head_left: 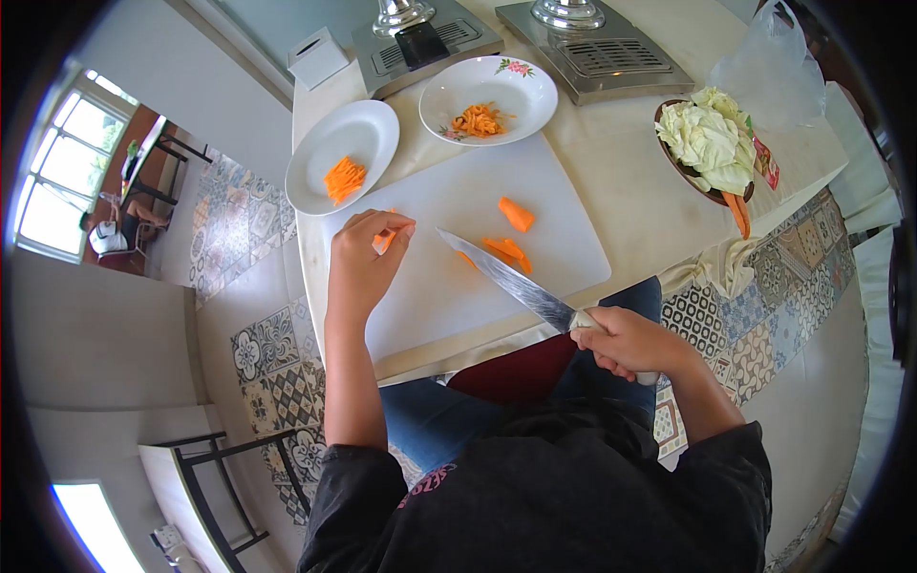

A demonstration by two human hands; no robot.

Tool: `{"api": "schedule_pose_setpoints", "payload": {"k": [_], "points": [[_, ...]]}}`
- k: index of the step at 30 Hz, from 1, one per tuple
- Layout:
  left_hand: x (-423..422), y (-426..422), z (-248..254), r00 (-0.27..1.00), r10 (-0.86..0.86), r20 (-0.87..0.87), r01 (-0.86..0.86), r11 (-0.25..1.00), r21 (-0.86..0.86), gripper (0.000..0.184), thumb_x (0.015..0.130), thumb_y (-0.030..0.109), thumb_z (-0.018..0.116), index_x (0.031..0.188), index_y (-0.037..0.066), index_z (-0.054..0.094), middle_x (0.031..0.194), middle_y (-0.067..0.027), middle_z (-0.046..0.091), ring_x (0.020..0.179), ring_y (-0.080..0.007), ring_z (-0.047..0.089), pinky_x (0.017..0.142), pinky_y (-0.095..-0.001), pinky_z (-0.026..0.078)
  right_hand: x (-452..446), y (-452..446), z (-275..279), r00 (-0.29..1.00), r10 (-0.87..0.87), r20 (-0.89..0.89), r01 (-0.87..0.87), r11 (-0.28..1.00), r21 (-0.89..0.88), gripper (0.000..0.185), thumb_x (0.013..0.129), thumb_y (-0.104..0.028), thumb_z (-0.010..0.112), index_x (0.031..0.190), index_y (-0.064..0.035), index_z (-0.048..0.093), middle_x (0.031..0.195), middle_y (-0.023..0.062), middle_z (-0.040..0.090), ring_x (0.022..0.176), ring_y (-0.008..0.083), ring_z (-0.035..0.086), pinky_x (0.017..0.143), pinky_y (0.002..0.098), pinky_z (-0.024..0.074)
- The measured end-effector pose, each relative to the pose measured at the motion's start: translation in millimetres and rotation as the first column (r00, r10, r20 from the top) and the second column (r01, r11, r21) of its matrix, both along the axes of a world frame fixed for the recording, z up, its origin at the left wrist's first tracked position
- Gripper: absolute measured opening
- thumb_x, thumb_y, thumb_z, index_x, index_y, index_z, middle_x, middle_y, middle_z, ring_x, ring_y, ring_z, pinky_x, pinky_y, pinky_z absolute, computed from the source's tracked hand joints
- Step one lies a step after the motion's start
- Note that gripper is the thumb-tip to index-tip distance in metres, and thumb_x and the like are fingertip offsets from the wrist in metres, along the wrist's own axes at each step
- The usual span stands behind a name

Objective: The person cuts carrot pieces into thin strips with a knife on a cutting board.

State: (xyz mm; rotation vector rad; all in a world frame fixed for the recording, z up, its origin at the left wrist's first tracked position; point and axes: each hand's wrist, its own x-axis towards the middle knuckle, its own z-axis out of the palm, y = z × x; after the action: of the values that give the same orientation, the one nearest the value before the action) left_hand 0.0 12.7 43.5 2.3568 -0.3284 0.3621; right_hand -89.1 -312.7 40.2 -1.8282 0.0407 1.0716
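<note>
My right hand [621, 342] is closed around the pale handle of a large knife [521, 286], whose blade points up and left over the white cutting board [439, 315]. Above the board's left part is my left hand [371, 244], fingers curled together around an orange carrot piece [384, 239]. A carrot chunk [517, 214] lies right of the knife tip, and carrot slices [507, 252] rest beside the blade. Cut carrot strips [344, 180] sit on a white plate [299, 158] at the board's upper left. The flowered plate [535, 95] holds orange shreds [479, 120].
Two metal stands [611, 62] are at the table's far side, near a white tissue box [317, 59]. At right, a brown bowl [690, 181] holds cabbage [709, 143] beside a plastic bag [772, 72]. Another person [107, 234] sits far left.
</note>
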Motion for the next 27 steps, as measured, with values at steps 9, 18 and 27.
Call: {"api": "schedule_pose_setpoints", "payload": {"k": [9,18,27], "points": [[-48,-40,-42,0.962,0.15,-0.23,-0.204,0.951,-0.233,0.023,0.089,0.024,0.075,0.096,0.002,0.075,0.086,-0.0087,0.073,0.083,-0.0204,0.06,0.071,-0.0342,0.049,-24,19,-43,0.99,-0.138,-0.041,0.144,0.933,0.331,0.029,0.103,-0.034,0.056,0.097,-0.0063,0.053,0.064,-0.0017,0.049,0.049,0.0053,0.045,0.045,0.0235,0.0398],[-53,-39,-55,0.938,0.241,-0.251,-0.288,0.942,-0.174,0.016,0.088,0.022,0.074,0.088,0.006,0.075,0.081,-0.0033,0.071,0.09,-0.0197,0.059,0.085,-0.0369,0.039,-45,21,-41,0.931,-0.162,0.326,0.101,0.976,0.195,0.035,0.099,-0.032,0.06,0.091,0.0005,0.052,0.066,0.0137,0.057,0.052,0.025,0.049,0.055,0.036,0.0427],[-61,-54,-47,0.911,0.343,-0.23,-0.332,0.939,0.088,0.022,0.084,0.029,0.076,0.073,0.01,0.073,0.072,0.0012,0.067,0.086,-0.0187,0.054,0.086,-0.0391,0.027,-48,9,-26,0.81,-0.135,0.571,0.171,0.985,-0.008,0.03,0.095,-0.028,0.063,0.097,0.0018,0.056,0.071,0.0224,0.06,0.066,0.0418,0.059,0.061,0.0424,0.0449]]}}
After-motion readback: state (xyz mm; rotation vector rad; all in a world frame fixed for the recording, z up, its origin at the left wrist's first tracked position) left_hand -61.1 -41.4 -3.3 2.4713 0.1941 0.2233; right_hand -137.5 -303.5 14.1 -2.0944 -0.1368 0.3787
